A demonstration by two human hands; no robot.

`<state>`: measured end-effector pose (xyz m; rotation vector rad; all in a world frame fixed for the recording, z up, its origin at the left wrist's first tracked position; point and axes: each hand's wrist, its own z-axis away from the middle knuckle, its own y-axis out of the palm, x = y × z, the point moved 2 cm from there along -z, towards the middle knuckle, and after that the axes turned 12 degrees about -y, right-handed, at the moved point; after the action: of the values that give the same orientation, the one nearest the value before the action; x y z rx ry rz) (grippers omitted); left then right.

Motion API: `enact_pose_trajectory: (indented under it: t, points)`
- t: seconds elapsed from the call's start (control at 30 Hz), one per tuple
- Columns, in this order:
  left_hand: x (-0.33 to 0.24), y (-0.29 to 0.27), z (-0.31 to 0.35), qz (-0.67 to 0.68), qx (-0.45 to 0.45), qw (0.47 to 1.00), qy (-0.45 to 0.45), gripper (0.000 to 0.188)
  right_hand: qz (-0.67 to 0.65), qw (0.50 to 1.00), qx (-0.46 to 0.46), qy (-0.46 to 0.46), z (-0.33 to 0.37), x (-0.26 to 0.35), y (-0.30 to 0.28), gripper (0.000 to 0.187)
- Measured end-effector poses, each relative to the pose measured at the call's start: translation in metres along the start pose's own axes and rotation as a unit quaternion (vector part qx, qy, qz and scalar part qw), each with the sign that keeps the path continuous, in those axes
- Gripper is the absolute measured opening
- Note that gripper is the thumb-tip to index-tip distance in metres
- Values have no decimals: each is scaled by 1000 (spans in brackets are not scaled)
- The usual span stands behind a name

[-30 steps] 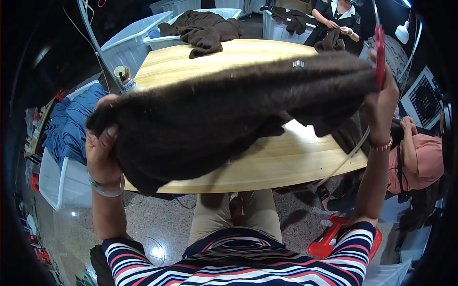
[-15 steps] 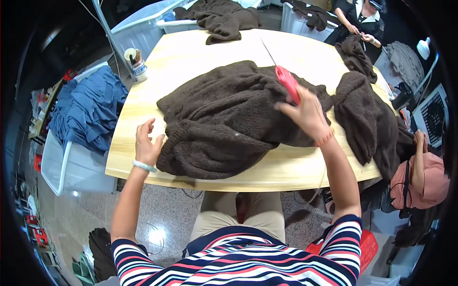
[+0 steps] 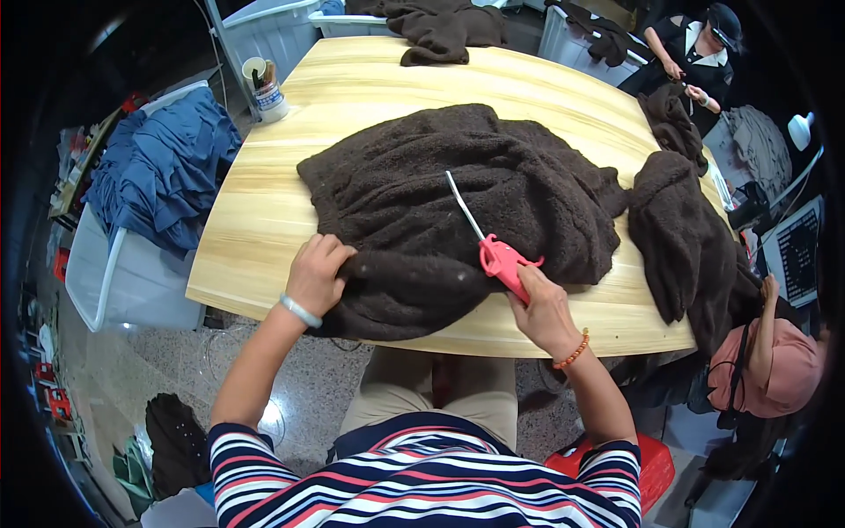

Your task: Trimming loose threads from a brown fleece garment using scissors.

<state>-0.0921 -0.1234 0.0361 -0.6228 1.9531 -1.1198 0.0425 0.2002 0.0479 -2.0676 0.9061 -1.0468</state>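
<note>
A dark brown fleecy garment (image 3: 414, 194) lies bunched across the middle of the wooden table. My left hand (image 3: 319, 275) is closed on its near left part, fingers curled into the cloth. In my right hand (image 3: 544, 315), over the near right part of the garment, is a pink-red air blow gun (image 3: 503, 262). Its thin metal nozzle points away and to the left above the cloth. The fingers of that hand wrap the handle and partly hide it.
More dark brown garments (image 3: 678, 229) hang over the table's right edge; another (image 3: 449, 31) lies at the far edge. A cup of tools (image 3: 268, 92) stands at the far left. Left of the table (image 3: 238, 238) is a bin (image 3: 114, 282) of blue cloth. Two people work at the right.
My left hand has moved from beside the garment onto it and gripped the cloth. My right hand has brought the air blow gun nearer, its nozzle swinging lower over the garment.
</note>
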Motion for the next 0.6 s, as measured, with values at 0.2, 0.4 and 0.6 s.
enact_pose_trajectory:
  t: [0.2,0.4,0.6]
  points:
    - [-36,-27,71,35,-63,996,60,39,-23,996,51,75,18,-4,-22,37]
    - [-36,9,105,136,109,983,54,38,-6,998,47,44,24,1,-29,36]
    - [-13,-4,79,265,68,944,-185,37,23,997,59,41,23,3,-31,33]
